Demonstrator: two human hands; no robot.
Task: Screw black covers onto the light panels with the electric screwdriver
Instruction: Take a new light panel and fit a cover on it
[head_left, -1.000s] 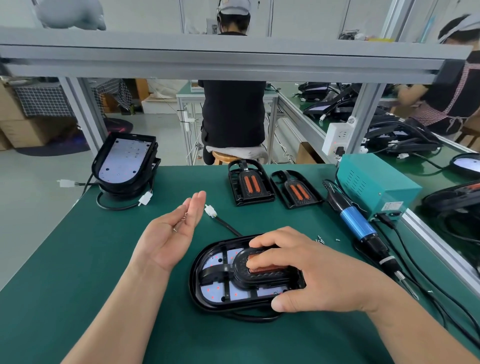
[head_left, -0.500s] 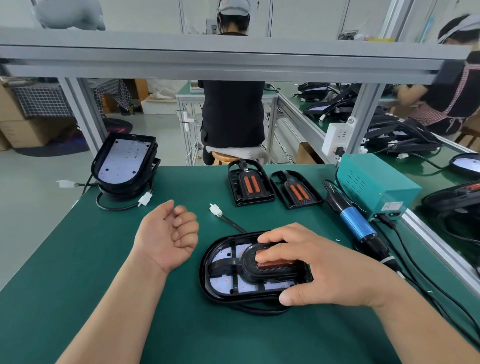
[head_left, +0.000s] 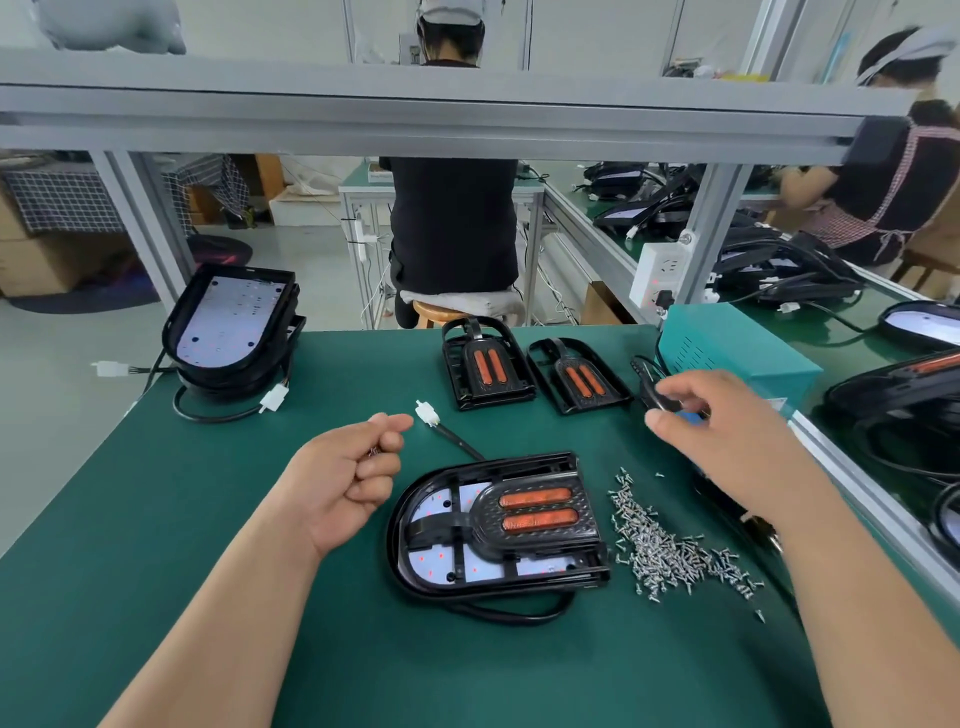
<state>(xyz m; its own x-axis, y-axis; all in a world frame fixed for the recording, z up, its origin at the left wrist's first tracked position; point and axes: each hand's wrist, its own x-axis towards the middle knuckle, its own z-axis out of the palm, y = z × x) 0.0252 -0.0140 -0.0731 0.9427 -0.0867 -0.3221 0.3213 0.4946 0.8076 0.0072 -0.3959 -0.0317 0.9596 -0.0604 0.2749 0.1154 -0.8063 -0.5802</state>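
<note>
1. One stack of light panels (head_left: 228, 325) sits at 10 o'clock on the green table (head_left: 156, 519), its top panel tilted with the white face up. I cannot tell how many lie beneath it.
2. The left hand (head_left: 340, 480), at 9 o'clock of the centre panel, is curled into a loose fist. The thumb lies on the forefinger, pinching a small metal piece (head_left: 373, 452).
3. One white connector (head_left: 427, 414) lies at 11 o'clock, just beside the left thumb.
4. One light panel (head_left: 415, 540) lies in the middle with one black cover (head_left: 540, 512) seated on it. Its long axis runs 9 to 3, with the rounded end toward 9. The cover's two orange strips follow that axis.
5. Two spare covers (head_left: 488, 366) lie side by side at 12 o'clock, with their long axes running 12 to 6.
6. One loose heap of screws (head_left: 670, 545) lies at 3 o'clock, just beside the panel.
7. The right hand (head_left: 727, 431), at 2 o'clock, is blurred over the single electric screwdriver (head_left: 653, 391). Its fingers are bent, but I cannot tell whether they grip it.
8. One teal box (head_left: 737, 348) stands at 1 o'clock.
</note>
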